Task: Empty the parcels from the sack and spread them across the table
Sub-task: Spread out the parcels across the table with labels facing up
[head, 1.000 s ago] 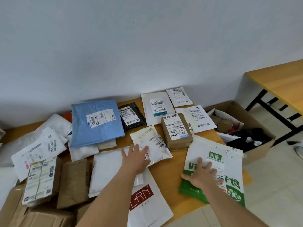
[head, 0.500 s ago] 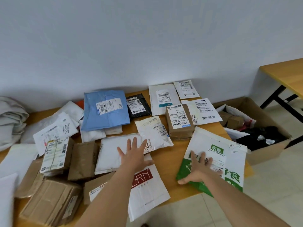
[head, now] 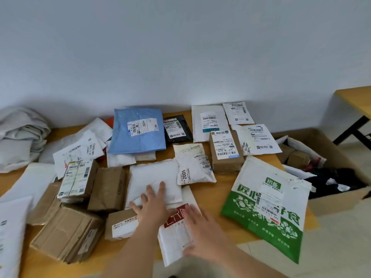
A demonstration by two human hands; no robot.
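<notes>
Many parcels lie spread over the wooden table (head: 212, 197). My left hand (head: 152, 205) rests flat, fingers spread, on a white padded mailer (head: 148, 177) near the front. My right hand (head: 198, 235) lies with straight fingers on a white bag with a red logo (head: 174, 235) that hangs over the front edge. A green-and-white bag (head: 267, 213) lies free at the right. A blue mailer (head: 138, 131), a black mailer (head: 177, 129) and brown boxes (head: 225, 153) sit further back. A crumpled grey-white sack (head: 20, 135) lies at the far left.
Brown cardboard boxes (head: 66, 235) are stacked at the front left. An open carton (head: 341, 163) with packages and dark items stands on the floor to the right. A second wooden table (head: 355, 99) is at the far right. A white wall runs behind.
My right hand left the green-and-white bag and moved left onto the red-logo bag. My left hand slid back toward me over the white padded mailer. The camera view shifted left.
</notes>
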